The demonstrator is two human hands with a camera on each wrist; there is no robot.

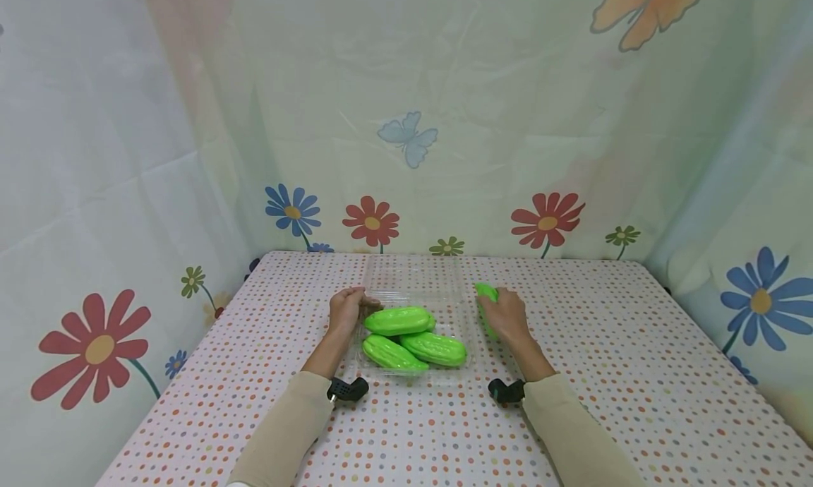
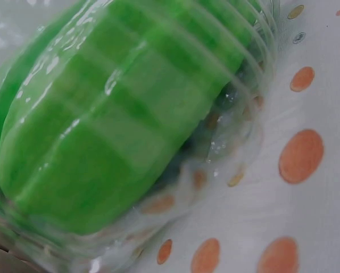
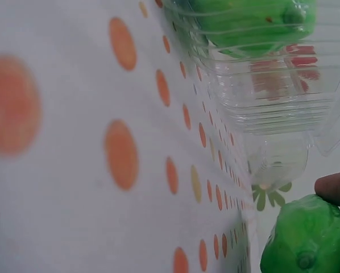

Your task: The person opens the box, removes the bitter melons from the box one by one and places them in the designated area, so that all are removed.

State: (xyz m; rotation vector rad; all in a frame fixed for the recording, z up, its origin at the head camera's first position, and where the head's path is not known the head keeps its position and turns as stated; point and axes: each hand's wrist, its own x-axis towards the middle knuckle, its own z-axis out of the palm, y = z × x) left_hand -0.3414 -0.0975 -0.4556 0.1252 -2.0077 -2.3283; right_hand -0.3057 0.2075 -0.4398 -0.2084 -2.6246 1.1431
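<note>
A clear plastic clamshell box (image 1: 470,316) sits on the table, its lid (image 1: 413,277) folded back toward the far wall. Several bright green bitter gourds lie inside; one gourd (image 1: 396,321) is at the back left, another gourd (image 1: 438,349) at the front right. My left hand (image 1: 346,309) holds the box at its left side, fingers bent at the rim near the hinge. Right of the box, my right hand (image 1: 506,310) grips one more gourd (image 3: 306,239) from above, its length pointing away from me. The palm hides part of that gourd in the head view.
A dotted cloth covers the table (image 1: 610,360). Curtains printed with flowers and butterflies rise behind it (image 1: 470,183) and on both sides. A dark wrist camera (image 1: 348,389) is strapped on the left wrist, another camera (image 1: 506,391) on the right.
</note>
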